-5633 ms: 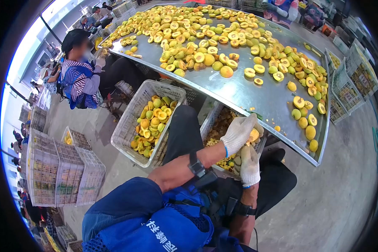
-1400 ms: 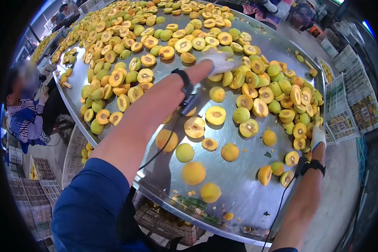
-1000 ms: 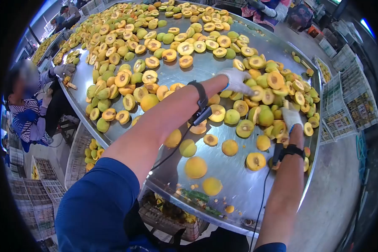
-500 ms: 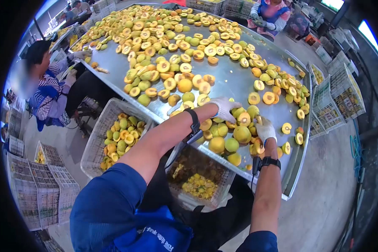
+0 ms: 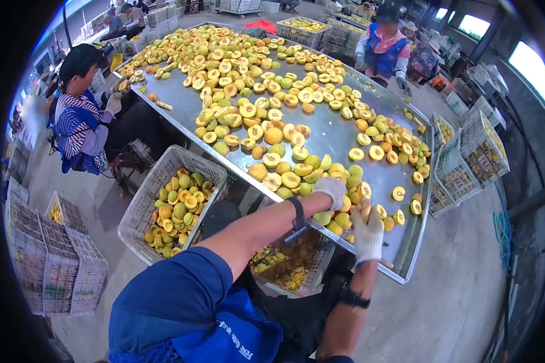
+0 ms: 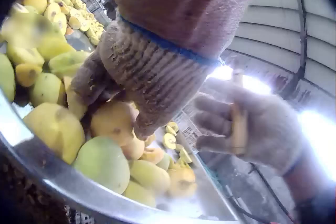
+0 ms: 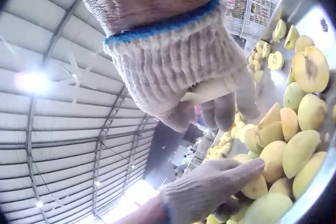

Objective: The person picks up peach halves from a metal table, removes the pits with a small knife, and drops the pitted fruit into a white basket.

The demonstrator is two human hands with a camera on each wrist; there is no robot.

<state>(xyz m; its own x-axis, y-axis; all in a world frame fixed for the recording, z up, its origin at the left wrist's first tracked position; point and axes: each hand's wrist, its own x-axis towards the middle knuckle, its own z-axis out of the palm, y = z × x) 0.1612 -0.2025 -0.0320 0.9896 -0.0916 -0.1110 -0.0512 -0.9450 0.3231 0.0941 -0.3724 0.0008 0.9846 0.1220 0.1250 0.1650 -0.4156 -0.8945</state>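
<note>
Halved yellow-green peaches (image 5: 290, 179) are bunched at the near edge of a metal table (image 5: 178, 112), some cut face up with a brown hollow. My gloved left hand (image 5: 331, 190) rests among them; in the left wrist view its thumb and fingers reach down around a peach (image 6: 113, 124). The right wrist view shows that hand's index finger lying straight over the fruit. My gloved right hand (image 5: 368, 233) is just to the right, raised by the table edge. Against its palm it holds a pale stick-like handle (image 6: 239, 128) under the thumb; its working end is hidden.
A crate (image 5: 133, 225) of peach halves stands left of my knees. Another crate (image 5: 322, 266), with yellow scraps, sits below the table edge. One person (image 5: 82, 121) sits at the left, another (image 5: 386, 51) across the table. Stacked crates (image 5: 460, 172) stand at the right.
Both hands leave the lap crate, reach far over the table, then draw peaches toward its near edge. My body has leaned forward and come back. The near edge holds more fruit now.
</note>
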